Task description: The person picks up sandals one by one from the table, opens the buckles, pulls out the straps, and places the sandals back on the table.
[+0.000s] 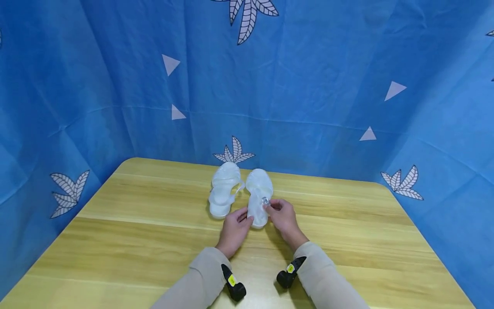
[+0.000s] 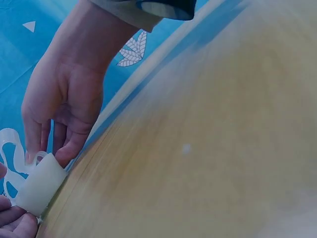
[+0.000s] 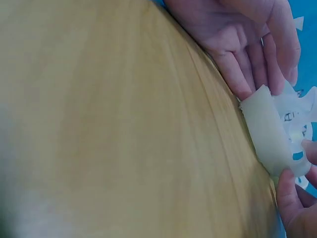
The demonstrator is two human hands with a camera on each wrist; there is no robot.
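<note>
Two white, translucent sandals stand side by side with their toes pointing away. My left hand (image 1: pixel 234 231) holds the heel part of the right-hand sandal (image 1: pixel 256 206) from its left side, with thumb and fingers about the edge. On the other side, my right hand (image 1: pixel 284 219) pinches the strap near a shiny ornament or buckle (image 1: pixel 265 200). The left wrist view shows the thick heel (image 2: pixel 42 186) from behind, between both hands. In the right wrist view, the strap (image 3: pixel 290 101) stands above the heel. The left-hand sandal (image 1: pixel 221 195) is untouched, its strap sticking out sideways.
Both sandals are on a wooden table (image 1: pixel 154 240), near its far edge. A blue curtain (image 1: pixel 328 77) with leaf and triangle prints hangs behind and at the sides. Small black cameras (image 1: pixel 236 289) are strapped to both sleeves.
</note>
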